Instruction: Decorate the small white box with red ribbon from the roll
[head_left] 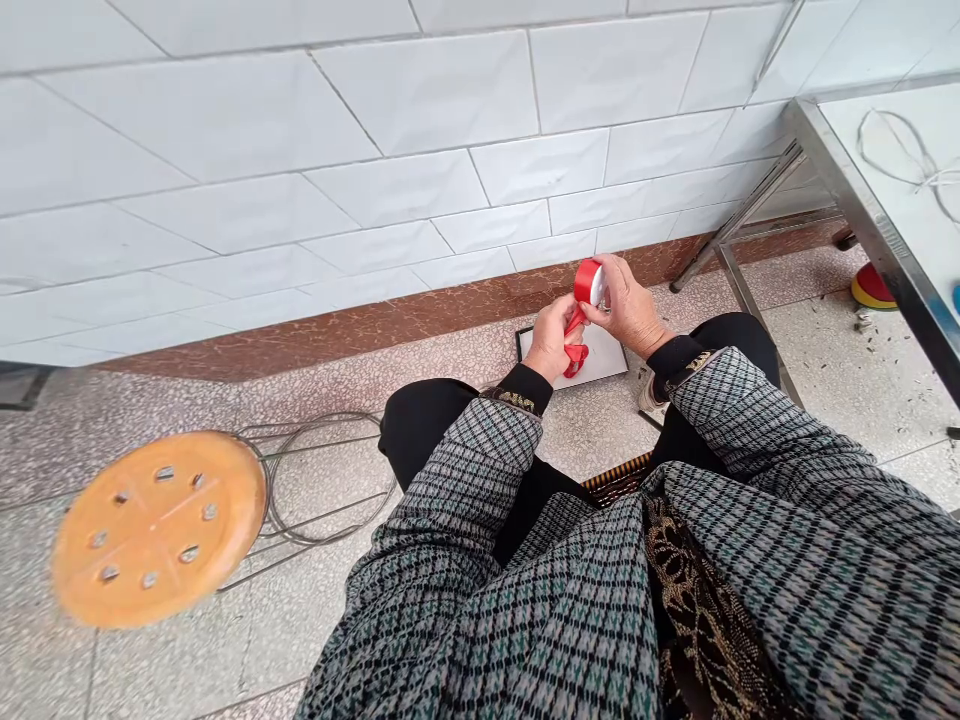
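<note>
A roll of glossy red ribbon (pixel 587 281) with a white core is in my right hand (pixel 628 309), the fingers curled around its right side. Below the roll, a red strip runs down to my left hand (pixel 551 338), whose fingers are closed on it. More red loops (pixel 575 358) show beneath the left fingers; they look like gathered ribbon, though the hand hides part of them. Under both hands, a white rectangular board (pixel 602 358) with a dark edge lies on the floor by the wall.
On the left, an orange round disc with holes (pixel 169 520) rests by a wire rack (pixel 322 490). A metal-framed table (pixel 885 200) with a white cable (pixel 919 170) stands at the right. A red and yellow object (pixel 872 287) sits beneath it. White wall tiles (pixel 450 90) rise ahead.
</note>
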